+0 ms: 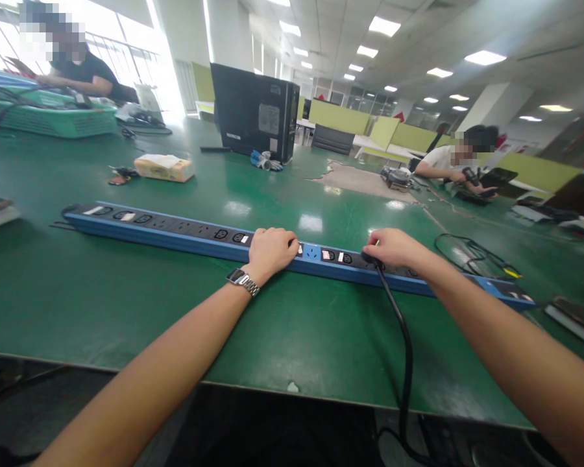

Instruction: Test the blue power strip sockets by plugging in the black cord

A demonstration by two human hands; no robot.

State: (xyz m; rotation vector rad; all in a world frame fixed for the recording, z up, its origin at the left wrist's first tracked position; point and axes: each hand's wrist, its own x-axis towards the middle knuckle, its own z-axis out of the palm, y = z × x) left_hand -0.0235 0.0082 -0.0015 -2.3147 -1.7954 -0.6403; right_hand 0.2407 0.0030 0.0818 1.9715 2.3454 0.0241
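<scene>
A long blue power strip [175, 232] with black sockets lies across the green table [126, 311]. My left hand [271, 251] rests on top of its middle, fingers curled over the strip, a metal watch on the wrist. My right hand [392, 248] grips a black plug [370, 259] at a socket further right on the strip. The plug's black cable [403, 331] runs toward me and drops over the table's front edge.
A black computer tower [254, 111] stands at the back. A tissue box [164, 167] lies left of it, a green crate [48, 115] far left. A loose cable [472, 254] and books [577, 318] lie right. Two other people sit at the far side.
</scene>
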